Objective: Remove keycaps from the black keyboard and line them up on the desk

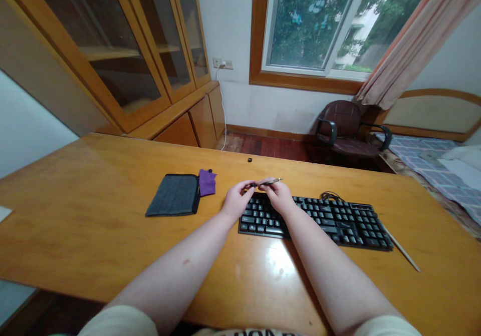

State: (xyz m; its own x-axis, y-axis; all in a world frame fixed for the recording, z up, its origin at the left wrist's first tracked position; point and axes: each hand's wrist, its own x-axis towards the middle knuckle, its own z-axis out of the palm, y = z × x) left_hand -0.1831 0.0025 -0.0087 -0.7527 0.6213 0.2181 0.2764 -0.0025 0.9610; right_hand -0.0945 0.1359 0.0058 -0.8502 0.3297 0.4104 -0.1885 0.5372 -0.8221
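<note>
A black keyboard lies on the desk under my hands. Above its left end, my left hand pinches a small black piece that looks like a keycap. My right hand grips a slim, dark pen-like tool, its pale tip pointing to the right; its exact kind is too small to make out. The two hands nearly meet, with the tool's other end close to the black piece. Another small black square, like a keycap, sits near the desk's far edge.
Left of the hands lie a dark grey cloth with black edging and a purple cloth. A coiled cable rests behind the keyboard. A thin pale stick lies at its right end. Beyond the desk stands a chair.
</note>
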